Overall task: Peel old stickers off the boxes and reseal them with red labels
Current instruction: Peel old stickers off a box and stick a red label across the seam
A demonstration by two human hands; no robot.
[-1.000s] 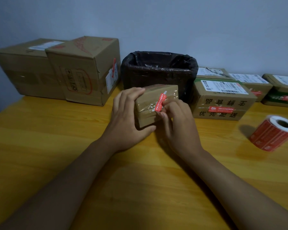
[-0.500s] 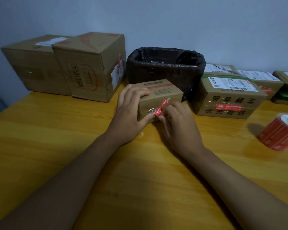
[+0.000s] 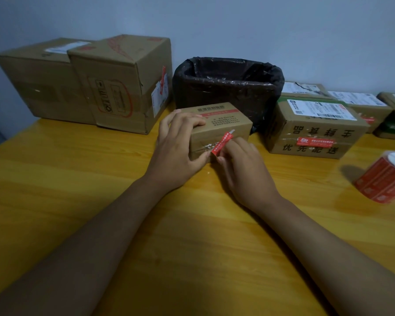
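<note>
1. The right hand (image 3: 242,169) pinches the lower end of a red label (image 3: 222,142) between thumb and curled fingers; the label slants up across the near face of a small box (image 3: 224,124), its upper end lifted off the cardboard.
2. The left hand (image 3: 178,151) grips the box's left end, fingers curled over the top, thumb against the near face.
3. The box stands on the yellow counter (image 3: 100,201), just in front of a bin (image 3: 228,83) lined with a black bag.
4. Left of the bin stand two large boxes (image 3: 114,87), touching each other.
5. Right of the bin sits a box with a red label (image 3: 312,128), with more boxes behind it.
6. A label roll (image 3: 385,179) lies at the far right, well apart from the hands.
</note>
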